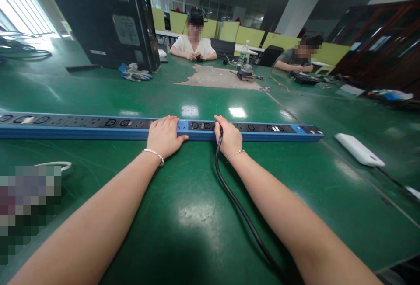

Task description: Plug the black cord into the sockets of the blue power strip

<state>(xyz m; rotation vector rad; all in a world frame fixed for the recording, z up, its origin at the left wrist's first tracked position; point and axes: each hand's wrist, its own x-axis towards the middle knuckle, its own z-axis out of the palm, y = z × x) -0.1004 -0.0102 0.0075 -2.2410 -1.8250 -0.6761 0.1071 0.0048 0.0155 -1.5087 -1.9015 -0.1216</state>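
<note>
A long blue power strip (200, 135) with rows of black sockets lies across the green table. My left hand (166, 135) grips it left of a blue socket, fingers over the top and thumb along the near side. To the right, my right hand (229, 135) is closed around the plug end of a black power cord (234, 191), held against the socket face. The plug itself is hidden by my fingers, so how deep it sits cannot be seen. From there the cord runs down towards the table's near edge.
A black computer case (108, 22) stands at back left, with work gloves (134, 72) beside it. A white power bank (359, 150) with a cable lies right. Across the table sit two people (193, 49). A water bottle (244, 52) and small parts stand near a bare patch.
</note>
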